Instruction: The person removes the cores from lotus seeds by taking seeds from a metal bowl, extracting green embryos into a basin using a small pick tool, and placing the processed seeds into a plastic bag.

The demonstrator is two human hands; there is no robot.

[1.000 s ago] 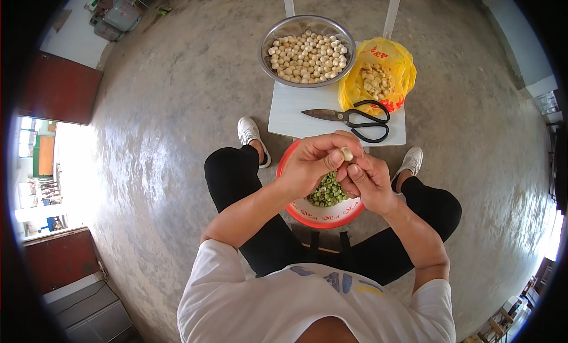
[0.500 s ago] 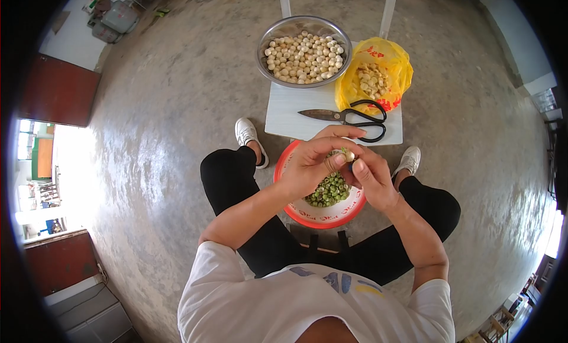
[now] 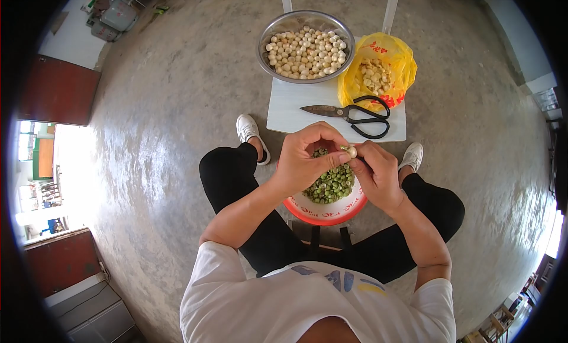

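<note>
Between my two hands is a small round whitish piece [image 3: 351,152] with a bit of green at its edge. My left hand [image 3: 309,155] pinches it with thumb and forefinger from the left. On its other side, my right hand [image 3: 378,172] has its thumb and fingertips closed on it. Below them, a red-rimmed white basin [image 3: 325,214] holds many small green pieces [image 3: 330,186]. Beyond my hands, black-handled scissors [image 3: 349,112] lie on a white board [image 3: 290,109], beside a yellow bag [image 3: 405,65] of pale pieces. A metal bowl [image 3: 260,50] holds many round whitish pieces.
My knees in black trousers [image 3: 228,171] spread either side of the basin, with white shoes [image 3: 247,129] on the concrete floor [image 3: 165,118]. Gas cylinders [image 3: 118,15] stand at the far left. A dark red door panel [image 3: 59,88] is at the left.
My left fingers have drawn in from their raised, spread pose, and the round piece shows more clearly between both hands. More of the green pieces is visible. The view has shifted slightly.
</note>
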